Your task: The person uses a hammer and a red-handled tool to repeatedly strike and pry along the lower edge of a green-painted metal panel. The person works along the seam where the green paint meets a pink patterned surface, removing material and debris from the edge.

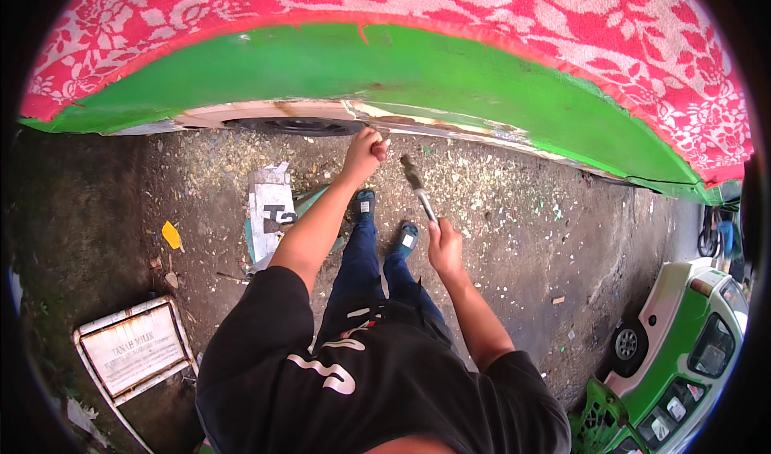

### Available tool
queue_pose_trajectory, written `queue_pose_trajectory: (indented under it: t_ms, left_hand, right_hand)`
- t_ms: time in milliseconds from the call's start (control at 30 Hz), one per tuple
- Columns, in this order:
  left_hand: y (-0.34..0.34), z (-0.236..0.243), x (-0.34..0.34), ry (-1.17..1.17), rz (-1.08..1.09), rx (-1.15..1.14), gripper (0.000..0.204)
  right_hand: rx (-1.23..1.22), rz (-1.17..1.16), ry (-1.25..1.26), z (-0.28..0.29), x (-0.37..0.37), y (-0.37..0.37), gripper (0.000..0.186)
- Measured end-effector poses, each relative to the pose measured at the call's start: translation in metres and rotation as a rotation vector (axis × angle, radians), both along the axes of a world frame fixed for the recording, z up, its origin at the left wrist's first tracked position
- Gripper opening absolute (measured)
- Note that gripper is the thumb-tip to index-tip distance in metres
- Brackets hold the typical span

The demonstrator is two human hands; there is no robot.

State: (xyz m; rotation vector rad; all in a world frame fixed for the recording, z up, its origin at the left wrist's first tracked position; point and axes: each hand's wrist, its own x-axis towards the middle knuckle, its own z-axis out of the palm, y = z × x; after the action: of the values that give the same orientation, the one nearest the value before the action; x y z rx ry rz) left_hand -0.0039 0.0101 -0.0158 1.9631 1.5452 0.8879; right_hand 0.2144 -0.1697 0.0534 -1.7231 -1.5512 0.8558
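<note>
My right hand (446,249) is closed around the pale handle of a hammer (414,178). The hammer's dark head points up and to the left, apart from my other hand. My left hand (364,158) is a fist beside the lower edge of a green vehicle body (321,65), just right of a dark wheel (297,126). Out of that fist shows the rounded reddish-brown end of a short tool (379,150); its working end is hidden. Along the vehicle's lower edge the paint is worn to beige and rust patches (418,123).
A pink floral cloth (514,4) covers the vehicle's upper part. Pale chips litter the ground (482,205). White printed sheeting (271,205) lies left of my feet, near a yellow scrap (171,235). A framed sign (136,350) stands lower left; a green-and-white vehicle (683,350) is lower right.
</note>
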Motion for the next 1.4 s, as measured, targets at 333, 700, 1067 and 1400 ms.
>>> queue_pose_trajectory:
  t_ms: [333, 700, 1067, 1400]
  left_hand:
    - [-0.012, 0.023, 0.01, -0.025, -0.193, 0.086, 0.024]
    - [-0.008, 0.028, 0.016, -0.013, -0.193, 0.104, 0.023]
    - [-0.001, 0.021, 0.018, -0.034, -0.164, 0.093, 0.019]
    - [-0.014, 0.023, 0.0, 0.03, -0.305, -0.008, 0.019]
  right_hand:
    - [-0.09, -0.067, 0.078, 0.022, 0.013, -0.029, 0.034]
    - [-0.115, -0.054, 0.071, 0.018, 0.01, -0.039, 0.032]
    - [0.299, 0.012, 0.164, 0.008, 0.0, -0.022, 0.033]
    - [-0.1, -0.156, 0.137, 0.006, 0.009, -0.031, 0.036]
